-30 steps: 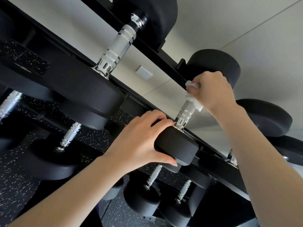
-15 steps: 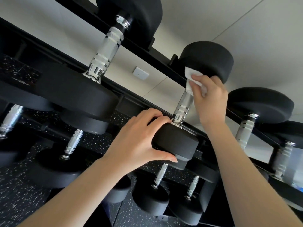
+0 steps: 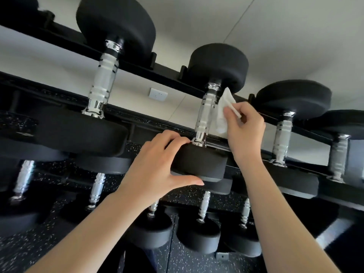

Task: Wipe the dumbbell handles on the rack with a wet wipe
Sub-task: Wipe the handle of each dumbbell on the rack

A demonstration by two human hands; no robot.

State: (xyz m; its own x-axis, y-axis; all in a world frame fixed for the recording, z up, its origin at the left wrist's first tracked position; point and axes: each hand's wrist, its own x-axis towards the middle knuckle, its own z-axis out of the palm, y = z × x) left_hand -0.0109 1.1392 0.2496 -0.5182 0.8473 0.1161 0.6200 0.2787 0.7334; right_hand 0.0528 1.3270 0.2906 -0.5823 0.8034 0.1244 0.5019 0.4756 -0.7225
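Big black rack [image 3: 137, 67] runs corner to corner across the view, dumbbells lined up on its upper rails and more on the tier below, over a speckled dark floor [image 3: 189, 261]. The view has swung since half a second ago: two more chrome handles now show on the right, where before only the edge of them peeked in. Centre stage, the dumbbell [image 3: 204, 115] being worked on sits on the top tier, its far head [image 3: 217, 66] against the rear rail, its near head [image 3: 201, 162] on the front rail. The left hand [image 3: 157, 166] stays wrapped on that near head, fingers over the top, thumb underneath. The right hand [image 3: 244, 129] has come off the handle [image 3: 205, 115]: a moment ago it was closed around the upper part of the bar with the cloth, now it sits just to the right, pinching the wet wipe [image 3: 224, 113] between thumb and fingers, the white sheet hanging crumpled beside the chrome, whether touching it I cannot tell. The handle itself now shows bare along its whole length. Left neighbour, a larger dumbbell [image 3: 102, 79], blurred; right neighbour [image 3: 283, 134] close by the right wrist. On the pale wall behind, a white socket plate [image 3: 158, 94] sits between the two rails.
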